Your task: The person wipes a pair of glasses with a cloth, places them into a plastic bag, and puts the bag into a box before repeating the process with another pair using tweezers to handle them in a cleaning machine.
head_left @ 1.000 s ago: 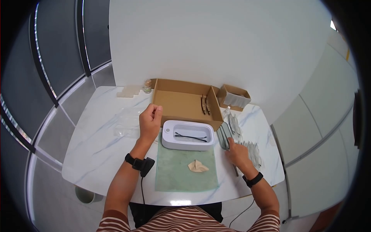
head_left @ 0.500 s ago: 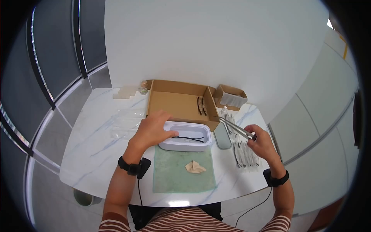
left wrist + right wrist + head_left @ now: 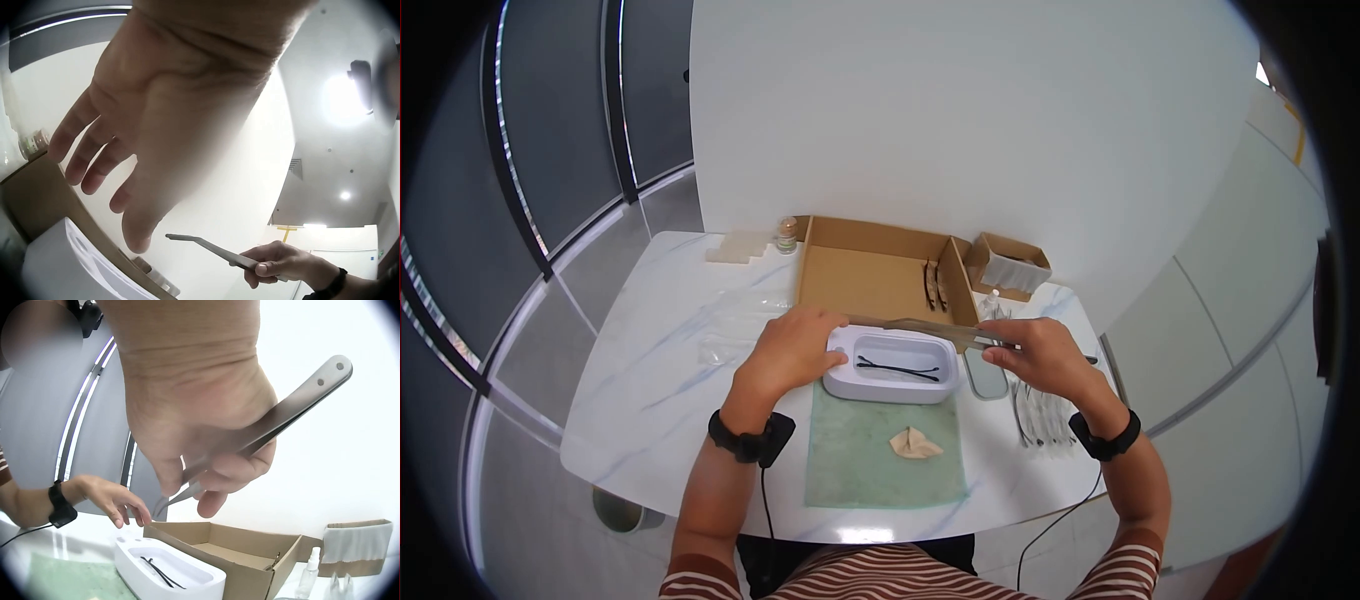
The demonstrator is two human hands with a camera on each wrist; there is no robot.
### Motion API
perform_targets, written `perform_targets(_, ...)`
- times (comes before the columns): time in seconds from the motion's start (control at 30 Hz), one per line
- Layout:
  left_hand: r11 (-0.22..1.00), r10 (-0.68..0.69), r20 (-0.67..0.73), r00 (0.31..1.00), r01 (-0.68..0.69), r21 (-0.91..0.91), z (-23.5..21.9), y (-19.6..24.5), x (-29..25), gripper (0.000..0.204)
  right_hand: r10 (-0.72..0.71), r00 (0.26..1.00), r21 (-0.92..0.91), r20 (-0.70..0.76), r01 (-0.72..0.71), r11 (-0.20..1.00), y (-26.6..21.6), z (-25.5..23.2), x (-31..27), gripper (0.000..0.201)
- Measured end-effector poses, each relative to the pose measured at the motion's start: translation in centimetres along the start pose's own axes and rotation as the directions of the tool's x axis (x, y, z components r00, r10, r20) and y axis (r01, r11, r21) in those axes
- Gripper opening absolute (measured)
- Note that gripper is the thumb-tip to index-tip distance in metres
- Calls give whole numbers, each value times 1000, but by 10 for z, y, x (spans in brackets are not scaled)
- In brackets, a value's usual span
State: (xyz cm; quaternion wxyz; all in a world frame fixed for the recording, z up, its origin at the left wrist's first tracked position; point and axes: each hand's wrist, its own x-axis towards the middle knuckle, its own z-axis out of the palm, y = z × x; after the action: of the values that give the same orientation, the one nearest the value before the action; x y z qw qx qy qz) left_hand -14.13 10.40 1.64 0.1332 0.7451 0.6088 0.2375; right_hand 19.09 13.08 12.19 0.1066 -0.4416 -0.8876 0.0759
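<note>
My right hand point(image 3: 1045, 355) pinches a pair of metal tweezers point(image 3: 312, 384) with bent tips, which point left above the back of a white cleaning basin point(image 3: 840, 388). Nothing shows between the tips. Over the basin's left end hovers my left hand point(image 3: 792, 350), its fingers loosely extended and holding nothing in the left wrist view. Inside the basin lie thin black glasses temples point(image 3: 900, 370), crossing each other near the left end. Behind it, an open cardboard box point(image 3: 855, 280) contains two dark temples point(image 3: 935, 286) along its right side.
A green cloth point(image 3: 850, 470) bears a crumpled beige cloth point(image 3: 915, 444). To the right are a grey oblong lid-like piece point(image 3: 987, 378), clear-bagged temples point(image 3: 1045, 415), a spray bottle point(image 3: 308, 575) and a small box point(image 3: 1010, 268). A jar point(image 3: 787, 236) and clear plastic point(image 3: 735, 325) lie left.
My right hand has lifted the tweezers from the table's right side and swung them left over the basin's back. My left hand has gone from a curled fist to loosely extended fingers, lower by the basin.
</note>
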Motion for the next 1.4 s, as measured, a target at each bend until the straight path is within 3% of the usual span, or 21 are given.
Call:
perform_targets(0.23,991,-22,140,990,3,134,-8,11,-13,45,59,996,88,-65,-53,995,10,7,-20,38)
perform_targets(0.5,963,1,79,997,-23,269,4,19,-22,50,116,989,199,-90,-97,975,23,5,-40,37)
perform_targets(0.8,886,54,150,987,-117,448,3,26,-20,51,136,985,294,-104,-100,950,44,19,-52,38)
perform_targets(1.03,844,-1,226,974,-121,523,-2,33,-11,44,141,986,317,-86,-107,942,39,20,-56,35)
perform_targets(1.13,862,40,222,974,-146,485,-9,32,-10,41,134,986,313,-99,-97,945,39,20,-59,34)
perform_targets(1.23,930,13,176,984,-77,359,-19,35,-8,40,142,988,267,-66,-120,956,37,16,-61,35)
perform_targets(1.3,988,49,-38,998,-43,145,-21,34,-6,42,120,990,227,-74,-100,969,36,16,-58,34)
perform_targets(1.4,992,46,-34,998,-42,116,-14,29,-5,52,77,994,131,-78,-66,989,36,19,-49,33)
